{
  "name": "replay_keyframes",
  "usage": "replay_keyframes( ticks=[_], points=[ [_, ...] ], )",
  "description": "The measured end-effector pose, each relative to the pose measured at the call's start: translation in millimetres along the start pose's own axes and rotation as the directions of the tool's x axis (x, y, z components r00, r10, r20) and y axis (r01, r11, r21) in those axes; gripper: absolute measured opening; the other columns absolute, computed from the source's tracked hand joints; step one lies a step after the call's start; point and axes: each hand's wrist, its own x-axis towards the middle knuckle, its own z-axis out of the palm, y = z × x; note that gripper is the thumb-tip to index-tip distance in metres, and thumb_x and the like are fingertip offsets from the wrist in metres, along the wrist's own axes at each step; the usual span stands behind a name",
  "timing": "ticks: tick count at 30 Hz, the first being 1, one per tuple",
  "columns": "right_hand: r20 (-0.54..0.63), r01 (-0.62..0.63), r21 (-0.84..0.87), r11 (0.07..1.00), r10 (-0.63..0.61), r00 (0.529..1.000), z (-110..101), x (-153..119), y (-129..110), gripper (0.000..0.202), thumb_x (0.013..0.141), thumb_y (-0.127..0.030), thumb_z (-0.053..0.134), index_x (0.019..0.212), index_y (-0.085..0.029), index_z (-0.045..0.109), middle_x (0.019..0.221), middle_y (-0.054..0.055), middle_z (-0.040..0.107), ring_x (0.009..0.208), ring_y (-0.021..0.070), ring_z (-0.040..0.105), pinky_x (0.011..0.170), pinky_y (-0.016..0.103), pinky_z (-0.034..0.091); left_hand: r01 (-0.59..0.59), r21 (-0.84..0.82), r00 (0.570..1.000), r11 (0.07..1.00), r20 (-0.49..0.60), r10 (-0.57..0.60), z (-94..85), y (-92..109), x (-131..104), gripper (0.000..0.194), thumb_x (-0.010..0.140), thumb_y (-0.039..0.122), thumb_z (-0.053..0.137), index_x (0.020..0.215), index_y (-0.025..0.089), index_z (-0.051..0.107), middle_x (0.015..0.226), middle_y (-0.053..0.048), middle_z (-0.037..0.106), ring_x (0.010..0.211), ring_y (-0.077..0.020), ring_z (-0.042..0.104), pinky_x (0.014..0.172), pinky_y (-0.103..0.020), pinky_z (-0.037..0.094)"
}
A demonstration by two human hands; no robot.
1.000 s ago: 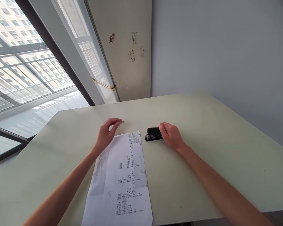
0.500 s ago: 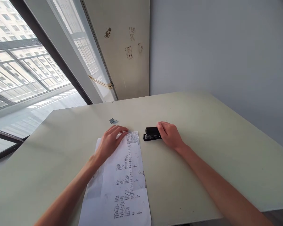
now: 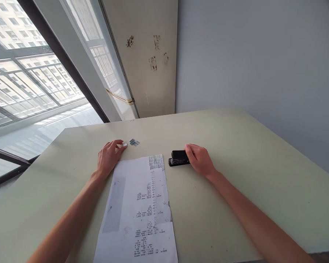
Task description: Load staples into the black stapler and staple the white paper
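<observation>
My left hand (image 3: 109, 156) pinches a small light-coloured piece (image 3: 124, 145), perhaps a staple strip, between thumb and fingertips, just beyond the upper left corner of the paper. My right hand (image 3: 200, 159) is wrapped round the rear part of a black stapler (image 3: 178, 157), which lies on the table with its front end pointing left. Between my forearms lies a printed white sheet (image 3: 137, 212), its print upside down. Several grey staple strips (image 3: 134, 142) lie in a loose cluster beyond the paper, right of my left fingertips.
The pale green table (image 3: 222, 204) fills the lower view. A grey wall (image 3: 249, 54) stands behind it on the right, a stained cream panel (image 3: 150, 87) at the back, and a large window (image 3: 30, 69) at the left.
My left hand has moved left off the paper's top edge, with the small piece now visible in its fingers. The right hand still holds the stapler. The view has shifted slightly.
</observation>
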Motion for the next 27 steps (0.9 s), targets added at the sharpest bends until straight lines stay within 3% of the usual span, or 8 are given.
replay_keyframes(
  ticks=[3, 6, 9, 11, 14, 18, 22, 27],
  points=[
    [-0.004, -0.032, 0.031, 0.999, 0.032, 0.999, 0, 0, 2, 0.048, 0.107, -0.044, 0.038, 0.064, -0.025, 0.026, 0.058, -0.002, 0.036, 0.056, 0.0167, 0.033, 0.058, 0.035, 0.028, -0.051, 0.011, 0.998, 0.999, -0.031, 0.051, -3.9, 14, -7, 0.039, 0.102, 0.054, 0.052, 0.126, 0.026, 0.065, 0.115, -0.007, 0.075, 0.093, -0.0251, 0.072, 0.081, -0.037, 0.053],
    [-0.004, -0.099, 0.081, 0.992, 0.100, 0.995, -1, 1, 6, 0.049, 0.105, -0.047, 0.043, 0.061, -0.025, 0.039, 0.056, -0.002, 0.045, 0.054, 0.0163, 0.042, 0.054, 0.033, 0.032, -0.184, -0.039, 0.982, 0.982, -0.057, 0.182, -5.9, 40, -20, 0.035, 0.105, 0.050, 0.048, 0.120, 0.024, 0.066, 0.116, -0.008, 0.074, 0.097, -0.0242, 0.071, 0.087, -0.037, 0.054],
    [-0.037, -0.167, 0.149, 0.975, 0.174, 0.984, -4, 2, 11, 0.041, 0.106, -0.046, 0.041, 0.079, -0.024, 0.061, 0.072, 0.002, 0.067, 0.069, 0.0191, 0.063, 0.062, 0.031, 0.046, -0.352, -0.152, 0.934, 0.923, 0.006, 0.358, -5.3, 71, -33, 0.030, 0.107, 0.045, 0.047, 0.113, 0.024, 0.069, 0.113, -0.008, 0.075, 0.103, -0.0246, 0.070, 0.092, -0.039, 0.054],
    [-0.084, -0.225, 0.225, 0.948, 0.249, 0.965, -6, 2, 15, 0.030, 0.103, -0.043, 0.045, 0.093, -0.023, 0.065, 0.086, 0.005, 0.075, 0.083, 0.0214, 0.070, 0.073, 0.033, 0.052, -0.410, -0.218, 0.904, 0.886, 0.037, 0.427, -4.0, 88, -41, 0.027, 0.107, 0.041, 0.049, 0.110, 0.025, 0.070, 0.112, -0.006, 0.076, 0.105, -0.0246, 0.069, 0.094, -0.040, 0.054],
    [-0.132, -0.283, 0.309, 0.908, 0.335, 0.933, -7, 1, 21, 0.018, 0.098, -0.038, 0.053, 0.102, -0.023, 0.063, 0.093, 0.007, 0.078, 0.095, 0.0238, 0.073, 0.081, 0.036, 0.054, -0.417, -0.299, 0.894, 0.858, 0.035, 0.447, -1.9, 105, -50, 0.023, 0.107, 0.036, 0.050, 0.107, 0.026, 0.070, 0.108, -0.005, 0.076, 0.101, -0.0237, 0.069, 0.093, -0.041, 0.054],
    [-0.155, -0.301, 0.315, 0.900, 0.362, 0.919, -7, -1, 25, 0.017, 0.097, -0.034, 0.051, 0.104, -0.022, 0.062, 0.100, 0.009, 0.078, 0.098, 0.0240, 0.072, 0.085, 0.040, 0.055, -0.367, -0.374, 0.912, 0.852, 0.037, 0.409, -0.9, 111, -57, 0.019, 0.106, 0.034, 0.053, 0.104, 0.026, 0.070, 0.105, -0.004, 0.076, 0.098, -0.0227, 0.068, 0.089, -0.040, 0.057],
    [-0.185, -0.311, 0.295, 0.904, 0.373, 0.909, -9, -1, 22, 0.017, 0.095, -0.030, 0.051, 0.105, -0.022, 0.062, 0.106, 0.011, 0.076, 0.101, 0.0245, 0.070, 0.081, 0.039, 0.055, -0.348, -0.398, 0.910, 0.849, 0.077, 0.408, -2.7, 105, -62, 0.019, 0.107, 0.033, 0.052, 0.103, 0.026, 0.070, 0.105, -0.004, 0.075, 0.100, -0.0232, 0.068, 0.089, -0.042, 0.057],
    [-0.142, -0.339, 0.280, 0.898, 0.388, 0.911, -11, 1, 21, 0.016, 0.095, -0.031, 0.052, 0.101, -0.022, 0.064, 0.104, 0.010, 0.076, 0.102, 0.0250, 0.069, 0.078, 0.038, 0.055, -0.384, -0.360, 0.862, 0.850, 0.190, 0.470, -2.7, 92, -64, 0.025, 0.106, 0.041, 0.056, 0.126, 0.029, 0.064, 0.133, -0.007, 0.067, 0.125, -0.0282, 0.060, 0.106, -0.050, 0.052]
  ],
)
